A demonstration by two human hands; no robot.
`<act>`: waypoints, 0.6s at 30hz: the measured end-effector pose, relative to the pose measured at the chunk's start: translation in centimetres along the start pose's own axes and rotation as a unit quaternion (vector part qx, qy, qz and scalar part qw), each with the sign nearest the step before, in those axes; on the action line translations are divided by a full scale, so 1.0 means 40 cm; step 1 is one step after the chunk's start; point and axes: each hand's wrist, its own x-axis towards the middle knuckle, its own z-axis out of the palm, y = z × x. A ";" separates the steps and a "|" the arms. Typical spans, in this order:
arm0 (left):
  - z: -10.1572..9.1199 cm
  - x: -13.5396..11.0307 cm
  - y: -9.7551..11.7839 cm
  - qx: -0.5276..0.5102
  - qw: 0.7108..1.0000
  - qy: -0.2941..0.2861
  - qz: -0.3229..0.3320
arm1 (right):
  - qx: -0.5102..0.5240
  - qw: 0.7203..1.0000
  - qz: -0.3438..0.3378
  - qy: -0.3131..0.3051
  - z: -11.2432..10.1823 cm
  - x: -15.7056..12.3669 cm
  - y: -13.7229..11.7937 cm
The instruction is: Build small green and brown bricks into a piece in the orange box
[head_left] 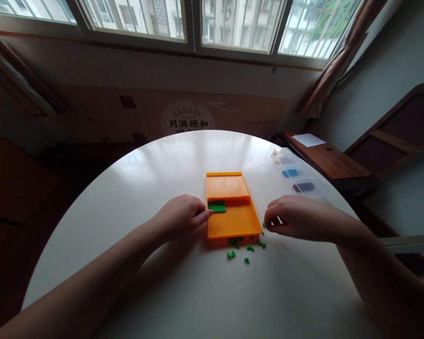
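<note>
An orange plastic tray lies on the white table, with a raised divider across its middle. A green studded slab of small bricks sits in its near compartment, against the left wall by the divider. My left hand is closed at the tray's left edge, its thumb over the rim beside the slab. Off the tray's right side, my right hand is bent down in a pinch, with a small green piece at its fingertips. Several loose green pieces lie scattered by the tray's near edge.
A clear plastic box with blue, dark and pale pieces in its compartments stands at the table's right edge. Beyond it are a wooden desk with a paper on it. A large cardboard box leans under the window.
</note>
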 end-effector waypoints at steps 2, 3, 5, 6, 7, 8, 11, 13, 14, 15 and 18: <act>-0.001 -0.001 0.003 -0.004 1.000 -0.002 -0.007 | 0.001 0.999 -0.004 0.048 -0.008 0.006 -0.012; -0.002 -0.001 0.004 -0.006 1.000 -0.003 -0.009 | -0.005 0.997 -0.004 0.074 -0.010 0.014 -0.020; -0.004 -0.002 0.007 -0.008 1.000 -0.002 -0.010 | -0.031 0.992 0.001 0.120 -0.010 0.039 -0.038; -0.004 -0.003 0.008 -0.006 1.000 -0.001 -0.009 | -0.047 0.990 0.004 0.134 -0.007 0.055 -0.047; -0.004 -0.003 0.008 -0.004 1.000 0.001 -0.007 | -0.064 0.988 0.007 0.142 -0.004 0.072 -0.055; -0.004 -0.004 0.008 0.000 1.000 0.002 -0.005 | -0.081 0.986 0.008 0.145 -0.001 0.089 -0.062; 0.001 -0.005 0.004 0.010 1.000 0.005 -0.001 | -0.121 0.985 -0.004 0.123 0.007 0.132 -0.074; 0.004 -0.005 0.001 0.011 1.000 0.009 0.002 | -0.132 0.985 -0.018 0.111 0.009 0.150 -0.075; 0.005 -0.005 0.001 0.010 1.000 0.011 0.005 | -0.132 0.985 -0.025 0.111 0.010 0.156 -0.074; 0.005 -0.005 0.001 0.008 1.000 0.012 0.006 | -0.131 0.984 -0.032 0.113 0.011 0.159 -0.073; 0.005 -0.004 0.003 0.006 1.000 0.014 0.007 | -0.124 0.982 -0.043 0.133 0.018 0.164 -0.070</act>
